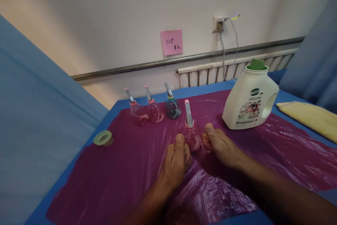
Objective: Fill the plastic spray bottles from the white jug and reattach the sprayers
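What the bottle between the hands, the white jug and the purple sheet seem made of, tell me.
Bottle: probably plastic, clear and glossy, as its wall is see-through; glass is possible. White jug: likely rigid, opaque plastic with a soft sheen, given its moulded handle. Purple sheet: apparently thin, shiny plastic film, judging by fine wrinkles and streaky highlights.

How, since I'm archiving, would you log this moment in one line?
Left hand: closed beside front bottle; right hand: closed, opposite; three bottles: behind-left

Dim, uneven indoor light, warmer toward the left of the smooth white wall (123, 18). White glare streaks the shiny purple plastic sheet (123, 176); slight softness blurs detail; edges look stretched.
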Motion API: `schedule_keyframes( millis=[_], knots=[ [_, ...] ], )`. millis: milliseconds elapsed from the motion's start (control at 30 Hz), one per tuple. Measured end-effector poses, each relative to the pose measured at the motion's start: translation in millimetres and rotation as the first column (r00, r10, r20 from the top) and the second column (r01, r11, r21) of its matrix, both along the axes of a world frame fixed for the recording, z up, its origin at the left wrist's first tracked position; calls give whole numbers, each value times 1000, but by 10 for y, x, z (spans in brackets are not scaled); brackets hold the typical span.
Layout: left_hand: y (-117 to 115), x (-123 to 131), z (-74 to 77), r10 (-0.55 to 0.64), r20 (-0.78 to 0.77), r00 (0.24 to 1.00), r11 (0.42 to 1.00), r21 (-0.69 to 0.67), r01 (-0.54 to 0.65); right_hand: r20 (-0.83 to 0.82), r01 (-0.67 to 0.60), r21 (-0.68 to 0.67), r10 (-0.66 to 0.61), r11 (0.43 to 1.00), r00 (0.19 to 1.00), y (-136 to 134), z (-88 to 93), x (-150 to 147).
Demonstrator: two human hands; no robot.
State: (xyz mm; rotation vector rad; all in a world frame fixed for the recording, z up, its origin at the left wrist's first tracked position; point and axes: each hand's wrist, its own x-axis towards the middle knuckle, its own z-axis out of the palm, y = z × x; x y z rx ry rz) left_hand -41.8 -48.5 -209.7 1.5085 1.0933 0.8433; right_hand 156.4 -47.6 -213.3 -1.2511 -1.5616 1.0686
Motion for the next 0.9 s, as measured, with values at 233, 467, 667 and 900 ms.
schedule_keyframes(
  millis=[233,467,667,900],
  knots=[
    [-17,17,49,-2,23,1000,998,-57,4,11,-16,7,16,1000,1000,-12,0,-2],
    [-22,29,59,-43,23,999,999,-31,43,19,-23,38,22,999,1000,-24,-33,7],
    [-11,3,16,-43,-19,999,999,6,44,22,-33,48,32,998,999,-39,-33,12],
    [20,-26,-57,-9,-52,999,999,38,11,40,7,69,-9,998,999,-11,-56,11]
  ],
)
